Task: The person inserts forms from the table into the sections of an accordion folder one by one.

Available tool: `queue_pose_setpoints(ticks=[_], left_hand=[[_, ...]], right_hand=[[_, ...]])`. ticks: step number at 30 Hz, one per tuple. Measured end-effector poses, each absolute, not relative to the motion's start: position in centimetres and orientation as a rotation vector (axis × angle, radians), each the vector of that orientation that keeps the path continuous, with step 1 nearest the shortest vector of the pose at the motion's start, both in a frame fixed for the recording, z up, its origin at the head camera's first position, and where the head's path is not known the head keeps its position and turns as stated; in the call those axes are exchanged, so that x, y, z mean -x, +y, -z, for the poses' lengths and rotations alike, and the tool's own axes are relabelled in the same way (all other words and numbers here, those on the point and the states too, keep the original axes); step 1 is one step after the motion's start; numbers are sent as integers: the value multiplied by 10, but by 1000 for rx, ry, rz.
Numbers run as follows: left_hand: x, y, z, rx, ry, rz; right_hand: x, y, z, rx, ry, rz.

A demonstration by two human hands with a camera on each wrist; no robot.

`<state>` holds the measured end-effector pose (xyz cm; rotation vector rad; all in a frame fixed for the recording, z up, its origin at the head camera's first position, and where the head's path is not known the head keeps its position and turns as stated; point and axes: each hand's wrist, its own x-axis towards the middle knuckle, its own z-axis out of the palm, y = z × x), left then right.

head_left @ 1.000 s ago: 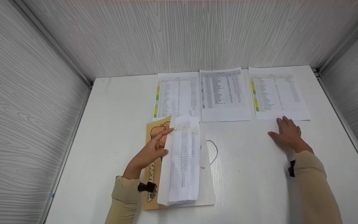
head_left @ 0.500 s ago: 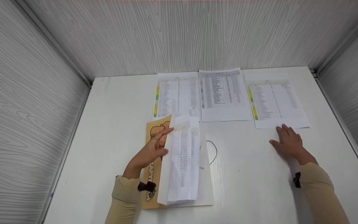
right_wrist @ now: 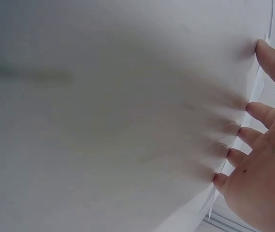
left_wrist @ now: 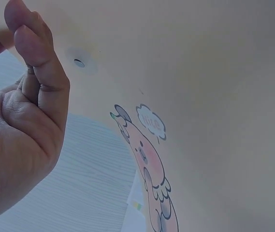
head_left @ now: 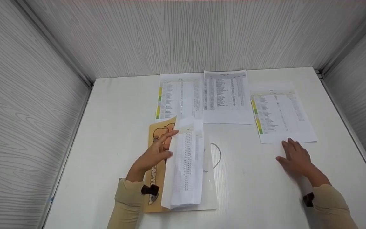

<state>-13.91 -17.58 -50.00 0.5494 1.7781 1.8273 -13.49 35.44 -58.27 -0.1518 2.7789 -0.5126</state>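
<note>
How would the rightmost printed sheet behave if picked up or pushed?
The rightmost printed sheet would probably feel light and flop, since it looks thin. Pushed, it would likely slide rather than tip, as it lies flat on a shiny white table.

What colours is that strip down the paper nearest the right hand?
The strip on the printed sheet alternates yellow and green, clearest in the head view.

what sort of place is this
Probably a small work booth, though nothing in view names it: a white table enclosed by wood-grain panels at the back and both sides, with printed sheets and a tan folder on it.
</note>
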Motion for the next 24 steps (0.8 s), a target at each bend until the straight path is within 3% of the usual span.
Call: queue_pose_setpoints(ticks=[11,24], left_hand=[[133,-159,497,-511,1810,-1852],[127,-144,494,-487,1814,-1900]], right_hand=[[133,370,576,183,2765,580],[206,404,576,255,2892,678]])
